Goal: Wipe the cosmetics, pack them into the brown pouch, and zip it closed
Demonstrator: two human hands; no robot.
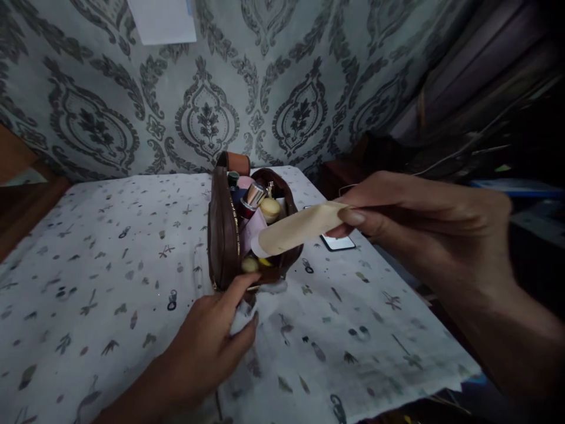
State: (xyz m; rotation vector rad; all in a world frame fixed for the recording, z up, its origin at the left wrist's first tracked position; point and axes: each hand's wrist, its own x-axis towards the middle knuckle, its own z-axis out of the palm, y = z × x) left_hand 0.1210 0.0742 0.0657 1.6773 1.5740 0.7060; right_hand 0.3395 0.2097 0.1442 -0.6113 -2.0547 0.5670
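Note:
My right hand (424, 227) pinches the crimped end of a beige squeeze tube (295, 228) between thumb and fingers. The tube tilts down to the left, its white cap over the opening of a brown toiletry bag (223, 235). Unzipped, the bag holds a tube with a shiny silver cap (253, 195), a round yellowish item (270, 208), a pale pink item (253, 231) and several other small things partly hidden. My left hand (212, 335) rests at the bag's near edge, index fingertip against the rim and thumb spread apart; its other fingers are hidden.
A white cloth (132, 265) with small printed motifs covers the table. A phone (338, 241) with a lit screen lies right of the bag, partly behind the tube. Behind stands a patterned grey wall covering (256, 88). Brown wood (26, 188) borders the left side.

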